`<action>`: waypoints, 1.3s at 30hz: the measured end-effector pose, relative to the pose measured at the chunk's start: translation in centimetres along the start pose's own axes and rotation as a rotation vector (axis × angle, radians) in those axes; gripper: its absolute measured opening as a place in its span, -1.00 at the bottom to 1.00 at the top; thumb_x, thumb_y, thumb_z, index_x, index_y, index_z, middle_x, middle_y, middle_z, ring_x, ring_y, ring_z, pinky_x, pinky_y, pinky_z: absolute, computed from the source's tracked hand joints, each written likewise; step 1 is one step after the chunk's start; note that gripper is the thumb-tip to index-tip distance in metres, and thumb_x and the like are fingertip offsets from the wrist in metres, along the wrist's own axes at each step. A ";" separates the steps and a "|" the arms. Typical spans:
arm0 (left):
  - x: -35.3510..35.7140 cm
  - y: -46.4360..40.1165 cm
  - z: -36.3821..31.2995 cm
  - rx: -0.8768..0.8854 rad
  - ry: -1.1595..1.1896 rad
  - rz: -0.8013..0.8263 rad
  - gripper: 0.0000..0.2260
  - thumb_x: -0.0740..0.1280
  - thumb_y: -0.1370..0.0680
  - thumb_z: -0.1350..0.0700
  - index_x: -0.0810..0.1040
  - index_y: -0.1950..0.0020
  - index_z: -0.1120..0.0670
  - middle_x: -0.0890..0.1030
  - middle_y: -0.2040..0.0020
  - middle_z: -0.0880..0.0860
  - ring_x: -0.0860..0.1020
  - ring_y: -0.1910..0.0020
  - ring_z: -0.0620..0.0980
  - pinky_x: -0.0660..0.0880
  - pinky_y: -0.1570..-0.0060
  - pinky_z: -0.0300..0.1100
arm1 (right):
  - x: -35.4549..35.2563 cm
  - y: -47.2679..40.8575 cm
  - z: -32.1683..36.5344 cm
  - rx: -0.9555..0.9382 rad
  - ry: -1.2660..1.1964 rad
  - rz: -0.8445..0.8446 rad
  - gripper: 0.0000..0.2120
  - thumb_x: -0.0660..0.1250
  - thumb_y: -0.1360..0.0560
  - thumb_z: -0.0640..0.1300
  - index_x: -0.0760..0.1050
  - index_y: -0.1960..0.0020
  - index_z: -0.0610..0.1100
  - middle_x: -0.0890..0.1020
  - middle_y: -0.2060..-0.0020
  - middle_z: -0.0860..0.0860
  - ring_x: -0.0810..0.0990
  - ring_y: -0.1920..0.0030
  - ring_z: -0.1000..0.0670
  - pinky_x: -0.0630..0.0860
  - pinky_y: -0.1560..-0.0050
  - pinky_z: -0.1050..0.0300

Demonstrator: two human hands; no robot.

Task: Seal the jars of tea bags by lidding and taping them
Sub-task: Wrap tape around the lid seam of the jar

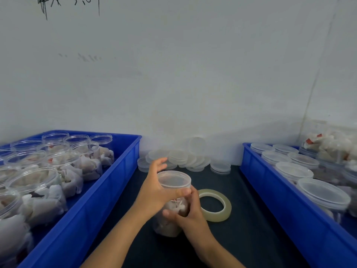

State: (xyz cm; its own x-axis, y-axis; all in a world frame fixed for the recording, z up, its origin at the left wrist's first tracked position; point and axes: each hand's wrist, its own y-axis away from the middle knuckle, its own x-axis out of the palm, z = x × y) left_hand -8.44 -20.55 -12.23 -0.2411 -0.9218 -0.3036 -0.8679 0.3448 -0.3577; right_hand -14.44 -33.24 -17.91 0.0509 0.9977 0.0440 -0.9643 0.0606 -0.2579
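Both hands are on one jar [170,213] of tea bags standing on the dark desk [251,238]: my left hand [156,192] grips its clear lid [174,179], my right hand [188,212] wraps the body. Just right of it lies a tape roll [214,205], between two blue bins [108,190].

Even, cool, dim light – soft focus throughout – wide-angle bending at edges.

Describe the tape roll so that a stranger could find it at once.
Look at the dark mat between the two blue bins. The tape roll lies flat there, just right of the jar held by both hands. Unlike the stacked lids behind, it is an open yellowish ring.
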 end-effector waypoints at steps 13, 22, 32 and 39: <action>0.6 2.7 4.2 -0.131 0.381 0.015 -0.34 0.55 -0.16 -0.08 0.49 -0.24 -0.15 0.66 -0.11 -0.16 0.62 -0.10 -0.17 0.57 0.09 -0.27 | 0.3 0.4 0.1 -0.032 0.105 -0.068 -0.18 0.61 -0.21 -0.23 0.30 -0.34 0.11 0.58 -0.15 0.26 0.53 -0.21 0.22 0.49 -0.11 0.34; 1.1 1.5 1.2 -0.046 0.271 0.028 -0.37 0.59 -0.09 0.05 0.54 -0.13 -0.13 0.66 -0.04 -0.24 0.62 -0.01 -0.27 0.53 0.18 -0.37 | -1.1 1.0 4.9 -0.009 0.218 -0.135 -0.31 0.51 -0.33 -0.40 0.26 -0.33 -0.09 0.54 -0.18 0.00 0.58 -0.10 0.13 0.52 -0.08 0.30; 6.1 -1.8 -9.1 0.117 0.322 0.014 -0.52 0.53 -0.17 -0.06 0.53 -0.06 -0.21 0.65 0.08 -0.28 0.59 0.12 -0.40 0.50 0.26 -0.47 | -6.6 1.3 14.7 -0.041 0.383 -0.355 -0.36 0.53 -0.34 -0.28 0.22 -0.23 -0.01 0.48 0.00 0.12 0.50 0.07 0.20 0.44 0.25 0.48; 13.5 -5.2 -16.3 0.202 0.427 0.132 -0.56 0.47 -0.47 0.11 0.49 -0.32 0.07 0.62 -0.13 0.00 0.61 -0.12 -0.03 0.58 -0.11 -0.10 | -13.9 0.9 21.2 -0.127 0.538 -0.641 -0.29 0.52 -0.36 -0.25 0.19 -0.37 -0.10 0.49 -0.11 -0.02 0.51 -0.04 0.02 0.42 0.11 0.30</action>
State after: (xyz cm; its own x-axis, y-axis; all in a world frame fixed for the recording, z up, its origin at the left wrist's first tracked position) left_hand -14.26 -37.65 -0.10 -0.5364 -0.8438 0.0160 -0.7267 0.4521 -0.5173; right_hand -21.53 -47.67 1.68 0.7262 0.6450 -0.2381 -0.6713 0.5904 -0.4481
